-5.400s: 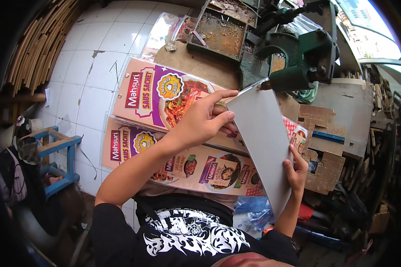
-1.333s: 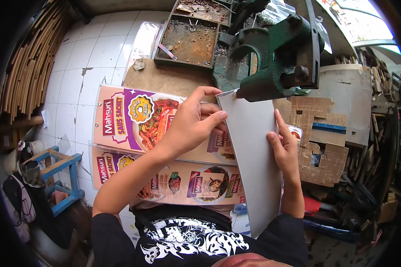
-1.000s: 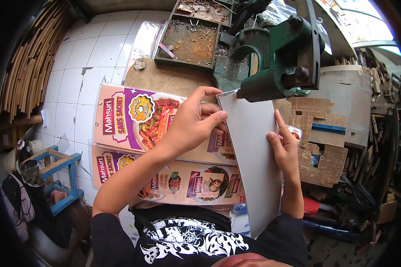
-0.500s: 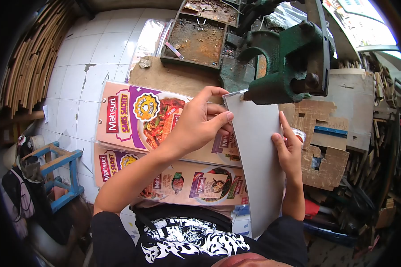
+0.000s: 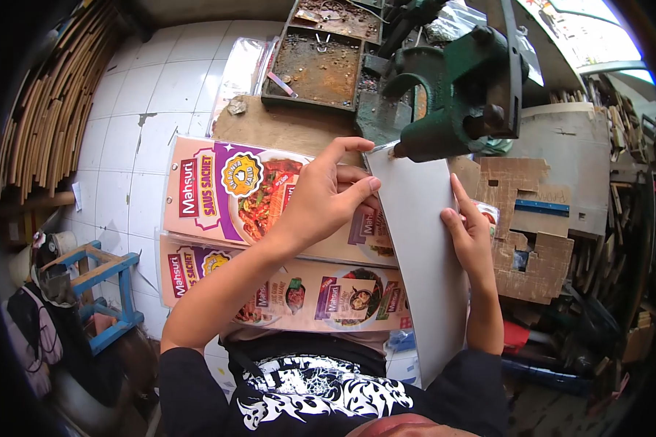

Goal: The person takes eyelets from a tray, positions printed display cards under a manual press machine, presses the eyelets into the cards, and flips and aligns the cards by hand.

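Observation:
A long plain grey-white sheet (image 5: pixel 423 240) lies with its far corner beneath the head of a green metal press (image 5: pixel 434 135). My left hand (image 5: pixel 335 195) is closed on the sheet's left edge near that corner, its thumb on the near side and some fingers hidden behind. On the opposite edge, my right hand (image 5: pixel 470 237) grips with thumb and fingers, a little nearer to my body. Under my left forearm are printed food sign panels: an upper panel (image 5: pixel 222 197) with a metal eyelet at its left edge, and a lower panel (image 5: pixel 299 298) overlapped by it.
Behind the panels sits a rusty tray (image 5: pixel 317 65) with small bits in it. Cut brown boards (image 5: pixel 528 251) lie right of the press. A blue stool frame (image 5: pixel 113 288) stands on the tiled floor at left, below stacked wooden strips (image 5: pixel 55 102).
The camera view has shifted slightly. Both hands keep their hold on the sheet, and its far corner stays beneath the press head.

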Motion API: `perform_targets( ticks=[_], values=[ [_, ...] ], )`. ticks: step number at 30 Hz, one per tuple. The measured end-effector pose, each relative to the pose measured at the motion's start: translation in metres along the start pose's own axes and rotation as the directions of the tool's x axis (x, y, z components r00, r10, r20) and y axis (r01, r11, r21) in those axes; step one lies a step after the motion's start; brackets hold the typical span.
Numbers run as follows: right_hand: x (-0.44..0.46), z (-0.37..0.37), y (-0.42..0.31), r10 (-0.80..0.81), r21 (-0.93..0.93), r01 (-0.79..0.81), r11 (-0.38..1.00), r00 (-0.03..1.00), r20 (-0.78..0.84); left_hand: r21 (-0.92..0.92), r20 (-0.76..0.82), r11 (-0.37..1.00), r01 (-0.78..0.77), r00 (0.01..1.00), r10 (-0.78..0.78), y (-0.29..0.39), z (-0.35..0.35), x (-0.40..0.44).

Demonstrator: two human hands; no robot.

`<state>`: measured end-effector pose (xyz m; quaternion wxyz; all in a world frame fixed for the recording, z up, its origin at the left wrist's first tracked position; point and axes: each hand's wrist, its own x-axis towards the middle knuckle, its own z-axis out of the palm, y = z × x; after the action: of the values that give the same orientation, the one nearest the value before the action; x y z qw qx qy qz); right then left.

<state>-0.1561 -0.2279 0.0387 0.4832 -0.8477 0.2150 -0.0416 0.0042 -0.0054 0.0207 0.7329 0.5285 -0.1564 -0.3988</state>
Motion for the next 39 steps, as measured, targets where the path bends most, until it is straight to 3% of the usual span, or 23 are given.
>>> perform_targets(
  ticks=[24,39],
  values=[
    [0.0,-0.002,0.007,-0.114,-0.079,0.11,0.991,0.992,-0.045,-0.01,-0.021,0.999,-0.035,0.999,0.034,-0.004,0.002,0.001],
    [-0.002,-0.004,0.005,-0.066,-0.088,0.064,0.994,0.998,-0.022,-0.005,-0.01,0.999,-0.038,0.999,0.038,-0.005,0.001,0.001]
  ],
)
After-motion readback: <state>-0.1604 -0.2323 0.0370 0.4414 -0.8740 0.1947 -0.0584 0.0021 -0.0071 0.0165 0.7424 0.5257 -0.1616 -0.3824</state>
